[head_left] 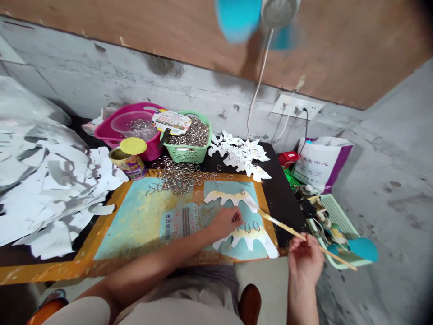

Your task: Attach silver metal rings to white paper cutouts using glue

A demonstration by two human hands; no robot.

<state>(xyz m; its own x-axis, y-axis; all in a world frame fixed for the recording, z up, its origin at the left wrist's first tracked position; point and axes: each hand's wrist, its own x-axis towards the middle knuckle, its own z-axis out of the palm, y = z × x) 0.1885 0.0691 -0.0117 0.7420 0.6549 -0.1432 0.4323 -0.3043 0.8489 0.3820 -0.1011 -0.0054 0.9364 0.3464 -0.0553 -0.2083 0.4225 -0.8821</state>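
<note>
My left hand (225, 222) is over a scalloped white cut-out (267, 243), its fingers pinched together; what lies between them is too small to make out. Beside those fingers, an oval metal ring (247, 228) and a second one rest on a yellowish strip of the cut-out. My right hand (306, 255) grips a thin brush (282, 225) with a pale wooden handle, its tip pointing left, close to another white cut-out (230, 197). That upper piece also carries a yellowish smear and a ring near its right part.
Loose metal rings (182, 176) lie in a heap behind the blue work sheet (135, 225). An opened tin (130, 164), a pink basket (152, 146) and a green basket (189, 154) stand behind. White cut-outs (241, 155) are stacked right, white scraps (67, 180) piled left. A fan (279, 11) hangs above.
</note>
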